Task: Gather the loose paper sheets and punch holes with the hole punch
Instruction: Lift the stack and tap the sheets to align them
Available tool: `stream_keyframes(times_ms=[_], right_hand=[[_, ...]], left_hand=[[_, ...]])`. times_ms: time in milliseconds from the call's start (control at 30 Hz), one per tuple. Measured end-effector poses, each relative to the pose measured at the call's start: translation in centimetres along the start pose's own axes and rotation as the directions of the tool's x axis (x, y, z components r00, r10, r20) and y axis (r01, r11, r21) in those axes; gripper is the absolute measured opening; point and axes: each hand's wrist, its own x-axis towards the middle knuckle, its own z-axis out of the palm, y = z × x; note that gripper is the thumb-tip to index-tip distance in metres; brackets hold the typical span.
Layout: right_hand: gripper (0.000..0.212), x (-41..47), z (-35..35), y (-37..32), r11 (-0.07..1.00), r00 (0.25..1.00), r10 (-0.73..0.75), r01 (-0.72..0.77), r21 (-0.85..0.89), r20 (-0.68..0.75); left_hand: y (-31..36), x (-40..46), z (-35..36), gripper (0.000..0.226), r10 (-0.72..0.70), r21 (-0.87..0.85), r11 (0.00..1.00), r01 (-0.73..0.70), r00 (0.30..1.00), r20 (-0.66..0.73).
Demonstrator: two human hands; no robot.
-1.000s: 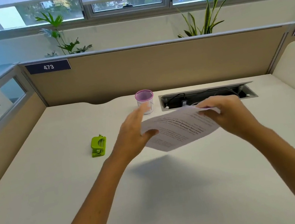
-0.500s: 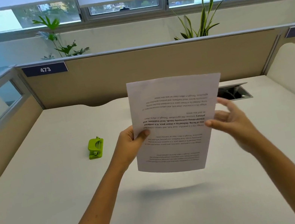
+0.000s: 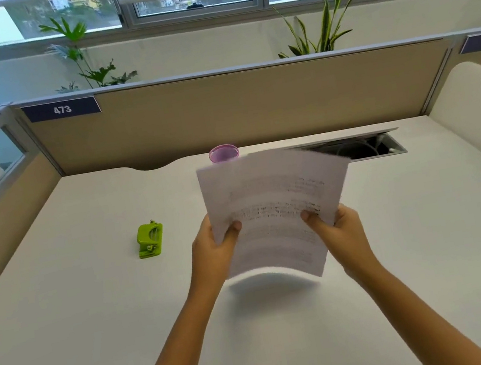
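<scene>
We've got the paper sheets (image 3: 272, 208) up off the desk (image 3: 99, 336), one hand on each side. Left hand (image 3: 213, 251) pinches the left edge w/ thumb on the front, right hand (image 3: 342, 230) does the same on the right edge, so both are clamped on the stack, hands apart by about the page width. Sheets are thin, white, printed text on them (too blurry to read), bottom edge bowing out a bit. Looks like more than one sheet bc a second edge peeks out at the top right, can't tell how many tho.

Hole punch (image 3: 149, 240) sits on the desk well left of the sheets, nothing touching it. Small, bright green, plastic-looking, chunky wedge shape.

Just behind the sheets there's a cup (image 3: 224, 153) w/ a purple rim, lower part hidden by the paper. Right of the cup and behind the sheets, a rectangular cable slot (image 3: 367, 145) cut into the desk, partly blocked by the page corner too. Desk is smooth, off-white, matte. Tan divider panel (image 3: 251, 106) runs along the back.
</scene>
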Motion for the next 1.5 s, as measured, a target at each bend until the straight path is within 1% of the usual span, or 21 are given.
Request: stream_keyframes(times_ms=[100,167,233,333,400,467,533,600,633,733,800,867,967,1033,1100,1167,1200,1267,1333,1400,1500], right_hand=[[0.018,-1.4,0.2,2.5,0.992,0.992,0.125,-0.124,-0.023,0.027],[0.019,-1.8,0.6,3.2,0.986,0.986,0.166,-0.166,-0.017,0.021],[0.019,-1.6,1.0,3.1,0.987,0.986,0.164,-0.164,0.001,0.009],[0.02,-1.1,1.3,2.7,0.994,0.994,0.11,-0.11,0.025,0.009],[0.019,-1.0,1.4,3.1,0.995,0.995,0.103,-0.103,0.011,0.009],[0.02,-1.3,1.4,4.1,0.991,0.991,0.13,-0.13,-0.01,0.013],[0.021,-1.6,1.3,5.2,0.985,0.985,0.171,-0.17,-0.033,0.032],[0.019,-1.6,1.1,5.8,0.981,0.982,0.186,-0.183,-0.066,0.046],[0.017,-1.3,0.9,5.8,0.98,0.983,0.178,-0.173,-0.096,0.048],[0.015,0.5,-0.3,4.7,0.965,0.99,0.101,-0.074,-0.251,0.095],[0.014,2.1,-1.4,3.0,0.933,0.984,0.057,0.008,-0.359,0.171],[0.014,3.4,-2.6,1.2,0.905,0.963,0.06,0.058,-0.422,0.262],[0.014,5.0,-4.5,-0.9,0.849,0.938,0.092,0.101,-0.519,0.334],[0.014,5.9,-5.6,-2.2,0.802,0.927,0.108,0.132,-0.583,0.359],[0.013,6.7,-6.4,-3.6,0.748,0.922,0.114,0.165,-0.643,0.37],[0.014,7.3,-6.9,-5.3,0.688,0.906,0.129,0.211,-0.694,0.404],[0.015,7.6,-7.0,-6.2,0.653,0.89,0.138,0.248,-0.715,0.435],[0.018,7.9,-6.9,-8.2,0.599,0.851,0.156,0.323,-0.733,0.502],[0.02,7.8,-6.3,-9.8,0.558,0.813,0.17,0.385,-0.735,0.556],[0.013,7.8,-5.5,-10.9,0.529,0.784,0.161,0.444,-0.723,0.6],[0.004,8.2,-5.5,-12.6,0.5,0.762,0.095,0.52,-0.693,0.64]], left_hand=[[-2.6,-1.1,0.2,0.042,-0.127,-0.005,0.992,0.128,0.989,0.071],[-3.2,-1.4,0.2,0.043,-0.148,-0.012,0.989,0.149,0.986,0.074],[-2.9,-1.3,0.2,0.044,-0.131,-0.031,0.991,0.134,0.989,0.065],[-2.2,-0.9,0.3,0.05,-0.108,-0.094,0.989,0.113,0.992,0.059],[-2.3,-0.8,0.4,0.045,-0.129,-0.126,0.983,0.135,0.99,0.055],[-3.0,-1.0,0.5,0.038,-0.173,-0.118,0.977,0.179,0.983,0.054],[-4.0,-1.5,0.6,0.04,-0.214,-0.087,0.972,0.219,0.975,0.066],[-4.5,-1.8,0.5,0.04,-0.213,-0.073,0.973,0.218,0.975,0.068],[-4.4,-1.7,0.3,0.036,-0.202,-0.075,0.976,0.206,0.977,0.061],[-3.1,-0.2,-0.9,0.018,-0.151,-0.126,0.98,0.156,0.988,0.042],[-1.8,1.1,-1.9,0.015,-0.114,-0.156,0.981,0.118,0.993,0.037],[-0.3,2.4,-2.9,0.013,-0.082,-0.176,0.981,0.084,0.996,0.018],[1.8,3.8,-4.6,0.015,-0.003,-0.214,0.977,0.003,1.0,0.001],[2.8,4.5,-5.7,0.014,0.052,-0.191,0.98,-0.054,0.999,-0.014],[3.5,4.9,-6.6,0.016,0.098,-0.12,0.988,-0.101,0.995,-0.027],[4.2,5.1,-7.1,0.018,0.158,-0.002,0.987,-0.158,0.987,0.035],[4.7,5.1,-7.1,0.021,0.179,0.047,0.982,-0.185,0.978,0.103],[5.9,5.0,-6.7,0.031,0.177,0.109,0.971,-0.213,0.947,0.268],[6.8,4.9,-5.6,0.032,0.165,0.157,0.957,-0.242,0.905,0.391],[7.2,4.8,-4.4,0.021,0.13,0.153,0.964,-0.217,0.888,0.441],[7.0,4.7,-3.5,0.014,0.088,0.043,0.992,-0.116,0.903,0.42]])
